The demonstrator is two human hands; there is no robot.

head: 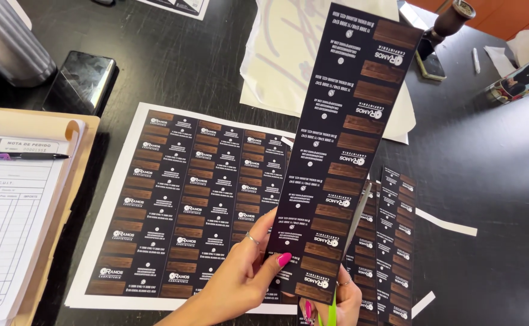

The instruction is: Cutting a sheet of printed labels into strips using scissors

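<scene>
The left hand [240, 281] comes up from the bottom edge, palm turned inward, thumb pressed flat on the face of a long dark card strip [346, 151] and fingers curled behind it, a firm pinch on the strip's lower end. The right hand [346, 299] sits just beside and below, mostly hidden behind the strip; it grips scissors [352, 241] with a green handle, and the pale blade runs up along the strip's right edge, touching it.

The strip stands tall, its long axis rising from the hands and leaning slightly to the right, its top end well above the hands near the upper edge of view. The small printed cards on it read upside down from here.

Left of the hands, a full printed sheet [180, 205] lies flat on the dark desk [487, 157], its near corner tucked under the left wrist. Right of the hands, cut strips [394, 241] lie in a loose stack, with thin white offcuts [445, 222] beyond them. Open dark desk spreads further right. Far left of the hands sits an order pad [11, 211] with a pen [23, 156] and a black phone [80, 81] beyond it.
</scene>
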